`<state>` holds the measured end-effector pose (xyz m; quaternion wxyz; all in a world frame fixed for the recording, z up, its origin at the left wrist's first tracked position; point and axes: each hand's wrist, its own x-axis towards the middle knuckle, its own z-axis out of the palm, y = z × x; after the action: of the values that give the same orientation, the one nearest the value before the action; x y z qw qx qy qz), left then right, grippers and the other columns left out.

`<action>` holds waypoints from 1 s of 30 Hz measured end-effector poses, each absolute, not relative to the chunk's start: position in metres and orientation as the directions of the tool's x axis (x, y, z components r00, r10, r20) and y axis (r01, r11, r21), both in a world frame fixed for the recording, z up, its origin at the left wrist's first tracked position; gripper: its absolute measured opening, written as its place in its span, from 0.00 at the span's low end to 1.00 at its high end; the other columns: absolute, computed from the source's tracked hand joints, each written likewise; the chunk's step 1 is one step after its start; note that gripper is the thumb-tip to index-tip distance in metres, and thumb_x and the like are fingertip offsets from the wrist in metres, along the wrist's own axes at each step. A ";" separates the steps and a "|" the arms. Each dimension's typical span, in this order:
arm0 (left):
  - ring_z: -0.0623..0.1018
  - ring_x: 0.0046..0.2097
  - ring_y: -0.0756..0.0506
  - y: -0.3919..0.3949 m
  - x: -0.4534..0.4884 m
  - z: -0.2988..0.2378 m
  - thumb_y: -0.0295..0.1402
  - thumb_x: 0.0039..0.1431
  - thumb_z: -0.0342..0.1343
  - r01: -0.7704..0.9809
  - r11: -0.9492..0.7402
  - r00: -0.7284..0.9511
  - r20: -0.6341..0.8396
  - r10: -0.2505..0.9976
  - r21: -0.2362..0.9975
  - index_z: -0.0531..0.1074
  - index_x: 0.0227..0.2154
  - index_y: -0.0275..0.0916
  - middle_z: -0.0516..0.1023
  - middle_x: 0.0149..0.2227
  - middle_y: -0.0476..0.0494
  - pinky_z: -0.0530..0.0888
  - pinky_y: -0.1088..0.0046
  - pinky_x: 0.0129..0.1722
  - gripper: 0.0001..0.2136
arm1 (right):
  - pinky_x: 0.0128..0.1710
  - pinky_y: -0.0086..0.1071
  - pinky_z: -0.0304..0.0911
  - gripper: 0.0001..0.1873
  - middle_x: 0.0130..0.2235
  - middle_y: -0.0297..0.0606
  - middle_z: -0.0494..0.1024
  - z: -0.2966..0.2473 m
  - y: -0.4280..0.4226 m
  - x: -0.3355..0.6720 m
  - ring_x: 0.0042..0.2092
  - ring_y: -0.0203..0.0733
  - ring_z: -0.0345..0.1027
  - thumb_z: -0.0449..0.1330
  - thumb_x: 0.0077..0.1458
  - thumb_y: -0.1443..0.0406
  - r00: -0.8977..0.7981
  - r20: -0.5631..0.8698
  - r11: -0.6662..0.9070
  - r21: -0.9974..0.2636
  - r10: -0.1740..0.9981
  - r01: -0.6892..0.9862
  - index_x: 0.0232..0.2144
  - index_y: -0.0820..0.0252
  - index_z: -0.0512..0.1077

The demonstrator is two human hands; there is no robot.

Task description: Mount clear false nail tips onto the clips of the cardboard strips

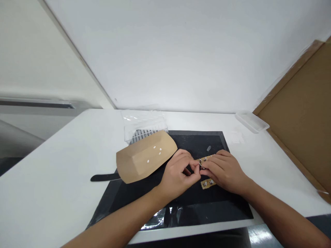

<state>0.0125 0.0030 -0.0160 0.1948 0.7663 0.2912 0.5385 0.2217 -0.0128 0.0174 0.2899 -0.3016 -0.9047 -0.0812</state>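
Observation:
Both hands meet over the right half of a black mat [181,193]. The thumb and forefinger of my left hand [181,170] are pinched together at a small metallic piece [201,166]. My right hand [226,170] also has its fingers closed at that piece, partly covering it. Beneath and beside the right fingers lie a tan strip [206,158] and another tan strip [204,185], both bearing small metal clips and white bits. A small grey nail-shaped piece [209,148] rests just behind the right hand. What the fingertips grip is too small to make out fully.
Left of my hands, a brown paper tray [134,168] holds several small white pieces. A black flat handle [104,177] sticks out beneath it. Behind are clear plastic packaging [143,120] with grey pointed shapes, a translucent tray [252,121] and a cardboard panel [300,113] at right.

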 end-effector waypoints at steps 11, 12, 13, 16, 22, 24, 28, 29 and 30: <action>0.73 0.35 0.46 0.003 0.013 -0.012 0.19 0.54 0.60 0.254 -0.779 0.247 0.740 0.625 0.573 0.69 0.28 0.40 0.69 0.25 0.49 0.70 0.78 0.24 0.09 | 0.40 0.35 0.57 0.06 0.38 0.34 0.84 0.009 -0.012 0.223 0.38 0.38 0.77 0.58 0.74 0.63 -0.611 0.563 0.811 -0.209 0.557 0.547 0.42 0.59 0.72; 0.73 0.35 0.46 0.003 0.013 -0.011 0.19 0.54 0.61 0.253 -0.783 0.248 0.744 0.621 0.568 0.69 0.27 0.40 0.68 0.24 0.50 0.71 0.76 0.26 0.10 | 0.40 0.35 0.57 0.07 0.38 0.35 0.84 0.008 -0.012 0.223 0.39 0.38 0.77 0.58 0.74 0.63 -0.608 0.561 0.809 -0.222 0.562 0.544 0.42 0.59 0.73; 0.74 0.35 0.46 0.003 0.013 -0.011 0.19 0.54 0.61 0.253 -0.786 0.250 0.746 0.617 0.565 0.68 0.27 0.40 0.68 0.23 0.51 0.71 0.76 0.27 0.10 | 0.40 0.35 0.58 0.07 0.38 0.35 0.84 0.008 -0.012 0.223 0.39 0.38 0.77 0.57 0.74 0.63 -0.605 0.559 0.808 -0.232 0.567 0.542 0.42 0.58 0.73; 0.74 0.34 0.46 0.003 0.013 -0.010 0.20 0.55 0.61 0.258 -0.785 0.249 0.746 0.618 0.563 0.67 0.26 0.40 0.67 0.23 0.52 0.71 0.74 0.28 0.11 | 0.40 0.35 0.58 0.08 0.37 0.35 0.84 0.006 -0.011 0.223 0.38 0.38 0.77 0.57 0.74 0.62 -0.593 0.564 0.802 -0.246 0.575 0.544 0.42 0.58 0.73; 0.74 0.34 0.46 0.002 0.013 -0.010 0.20 0.54 0.59 0.248 -0.772 0.245 0.734 0.634 0.585 0.65 0.24 0.41 0.67 0.22 0.51 0.69 0.76 0.27 0.12 | 0.40 0.35 0.59 0.09 0.36 0.35 0.84 0.005 -0.011 0.222 0.36 0.38 0.76 0.56 0.74 0.62 -0.579 0.561 0.793 -0.279 0.592 0.541 0.41 0.58 0.73; 0.75 0.34 0.46 0.002 0.013 -0.009 0.20 0.54 0.59 0.246 -0.768 0.244 0.730 0.639 0.591 0.65 0.24 0.41 0.67 0.22 0.51 0.69 0.75 0.26 0.11 | 0.40 0.35 0.59 0.09 0.36 0.35 0.83 0.006 -0.011 0.222 0.36 0.38 0.76 0.56 0.75 0.62 -0.581 0.556 0.793 -0.289 0.595 0.536 0.41 0.58 0.73; 0.75 0.32 0.46 0.003 0.013 -0.008 0.20 0.52 0.58 0.243 -0.758 0.243 0.719 0.651 0.605 0.65 0.23 0.41 0.70 0.23 0.50 0.69 0.74 0.27 0.10 | 0.40 0.35 0.59 0.10 0.35 0.34 0.83 0.007 -0.011 0.222 0.37 0.38 0.76 0.55 0.75 0.62 -0.587 0.537 0.789 -0.308 0.606 0.532 0.41 0.58 0.73; 0.75 0.32 0.46 0.003 0.013 -0.008 0.20 0.52 0.58 0.243 -0.754 0.243 0.715 0.656 0.610 0.64 0.23 0.41 0.71 0.24 0.50 0.70 0.74 0.26 0.10 | 0.40 0.35 0.59 0.10 0.36 0.35 0.83 0.007 -0.011 0.222 0.37 0.38 0.76 0.55 0.75 0.62 -0.586 0.536 0.788 -0.313 0.608 0.530 0.41 0.58 0.74; 0.75 0.32 0.46 0.003 0.013 -0.008 0.20 0.52 0.58 0.241 -0.752 0.241 0.712 0.659 0.614 0.64 0.23 0.41 0.70 0.23 0.50 0.70 0.74 0.27 0.11 | 0.40 0.35 0.59 0.10 0.36 0.35 0.84 0.007 -0.011 0.222 0.37 0.38 0.77 0.55 0.75 0.62 -0.585 0.536 0.788 -0.318 0.609 0.528 0.42 0.58 0.74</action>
<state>0.0125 0.0029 -0.0080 0.1934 0.7637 0.2945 0.5409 0.2222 -0.0113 0.0070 0.3242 -0.3200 -0.8881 0.0621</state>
